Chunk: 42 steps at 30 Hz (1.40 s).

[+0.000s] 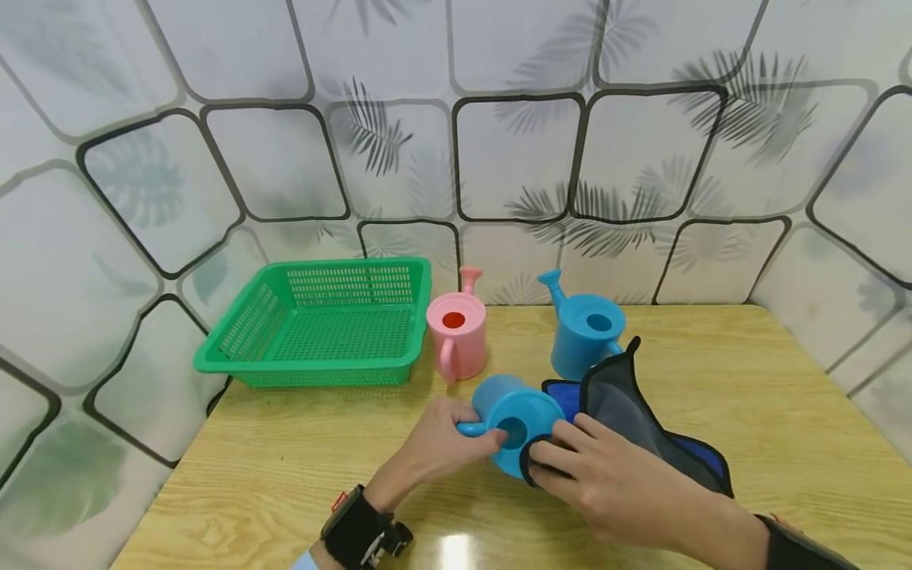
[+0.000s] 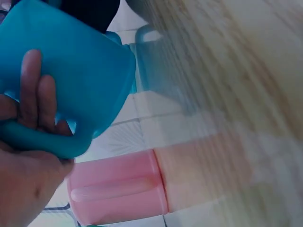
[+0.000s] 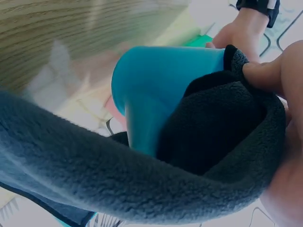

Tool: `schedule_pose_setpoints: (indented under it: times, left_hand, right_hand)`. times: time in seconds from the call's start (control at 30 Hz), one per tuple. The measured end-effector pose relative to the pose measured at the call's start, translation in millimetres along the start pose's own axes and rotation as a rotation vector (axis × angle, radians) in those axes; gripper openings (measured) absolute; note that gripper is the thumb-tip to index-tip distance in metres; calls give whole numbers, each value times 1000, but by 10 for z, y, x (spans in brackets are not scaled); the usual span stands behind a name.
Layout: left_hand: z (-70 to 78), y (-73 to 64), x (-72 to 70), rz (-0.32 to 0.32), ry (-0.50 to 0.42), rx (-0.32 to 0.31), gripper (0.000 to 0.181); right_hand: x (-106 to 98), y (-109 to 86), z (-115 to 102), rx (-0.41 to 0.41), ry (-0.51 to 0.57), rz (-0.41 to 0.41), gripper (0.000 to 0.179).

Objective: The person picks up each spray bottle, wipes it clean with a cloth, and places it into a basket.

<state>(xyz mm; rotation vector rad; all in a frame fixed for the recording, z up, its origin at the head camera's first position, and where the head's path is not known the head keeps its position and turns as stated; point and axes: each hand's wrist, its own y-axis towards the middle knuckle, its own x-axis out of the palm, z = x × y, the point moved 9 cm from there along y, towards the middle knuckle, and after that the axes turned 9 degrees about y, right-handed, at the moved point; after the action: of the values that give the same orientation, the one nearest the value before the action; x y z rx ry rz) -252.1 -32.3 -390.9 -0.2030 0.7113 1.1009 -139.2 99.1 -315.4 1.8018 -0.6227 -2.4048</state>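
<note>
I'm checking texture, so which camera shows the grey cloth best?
The right wrist view: the grey cloth lies close, its fuzzy surface and black edging plain. The head view shows it from farther off, blue areas included, partly hidden by the right hand. The left wrist view has only a dark patch, possibly cloth.

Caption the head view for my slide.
Left hand grips a tilted blue watering can, right hand holds a gray cloth against it; pink can and green basket behind.

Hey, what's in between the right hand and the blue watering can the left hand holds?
A dark grey cloth. The right wrist view shows it between the right hand and the blue watering can.
</note>
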Motion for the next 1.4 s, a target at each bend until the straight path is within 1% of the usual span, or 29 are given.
schedule_pose_setpoints:
  times: [0.07, 0.13, 0.23, 0.33, 0.4, 0.57, 0.67, 0.77, 0.9, 1.03, 1.17, 1.27, 1.37, 1.4]
  left_hand:
    - [18, 16, -29, 25, 43, 6, 48]
    - [40, 28, -45, 33, 85, 17, 45]
    - [46, 37, -47, 12, 117, 11, 43]
    - [51, 35, -48, -15, 120, 6, 43]
    - [57, 34, -49, -30, 115, 8, 44]
    - [50, 28, -23, -70, 103, 1, 44]
    - [43, 23, 3, -91, 99, -10, 44]
    - [38, 18, 15, -95, 91, -20, 44]
    - [15, 14, -1, -78, 86, -55, 45]
    - [3, 19, -19, -62, 98, -69, 45]
    - [-8, 16, -23, -56, 103, -72, 46]
    - [-13, 8, -24, -54, 104, -75, 47]
    - [-14, 2, -22, -53, 101, -76, 48]
    - [-15, 1, -18, -54, 101, -76, 48]
  right_hand:
    - [-21, 2, 4, -7, -25, 16, 57]
    - [-50, -1, 19, -11, -52, 30, 57]
    - [-97, -5, 50, -11, -79, 46, 58]
    - [-134, -6, 85, -5, -95, 51, 58]
    - [-160, -8, 125, 16, -90, 60, 58]
    - [-239, -38, 293, 110, -50, 119, 59]
    - [-267, -57, 382, 153, -28, 159, 55]
    - [-284, -69, 416, 170, -4, 200, 51]
    - [-288, -72, 391, 159, 14, 230, 50]
    - [-257, -77, 349, 146, 43, 221, 50]
    - [-187, -86, 283, 122, 67, 171, 51]
    - [-126, -92, 215, 89, 67, 125, 53]
    - [-74, -89, 135, 41, 71, 95, 48]
    - [-54, -86, 110, 29, 78, 79, 37]
